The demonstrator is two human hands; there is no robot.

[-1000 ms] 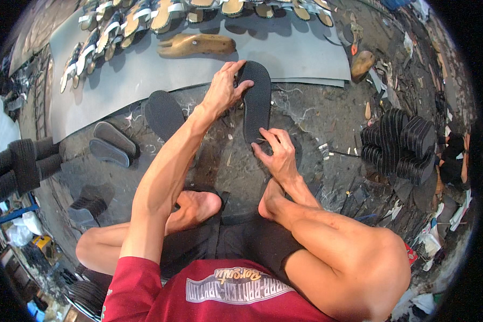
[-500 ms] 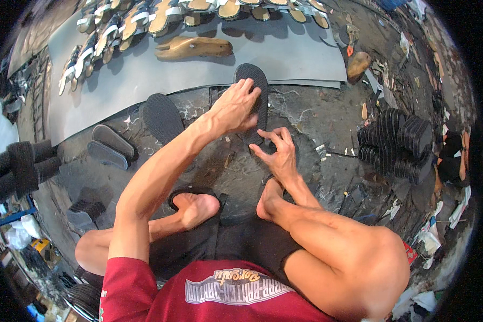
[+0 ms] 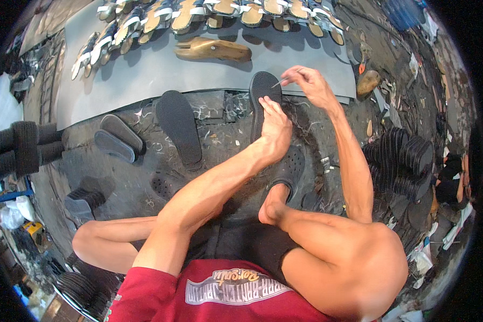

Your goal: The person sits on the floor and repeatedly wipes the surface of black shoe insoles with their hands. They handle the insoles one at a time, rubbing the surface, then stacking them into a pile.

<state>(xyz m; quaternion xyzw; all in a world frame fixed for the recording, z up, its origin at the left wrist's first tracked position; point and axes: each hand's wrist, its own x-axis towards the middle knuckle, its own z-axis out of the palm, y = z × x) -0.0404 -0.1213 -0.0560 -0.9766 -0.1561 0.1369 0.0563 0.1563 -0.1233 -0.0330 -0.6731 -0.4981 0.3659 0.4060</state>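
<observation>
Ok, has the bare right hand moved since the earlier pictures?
Yes: the bare right hand has moved forward; below the flat grey sheet before, it now overlaps the sheet's near edge in view.

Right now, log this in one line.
left hand: on black textured elongated sole; right hand: holding thin grey tool near it; second black sole: farther left

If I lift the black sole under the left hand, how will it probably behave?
The black sole likely won't roll, being flat. It may flex, looking thin for its length. Its textured top probably resists slipping.
</observation>
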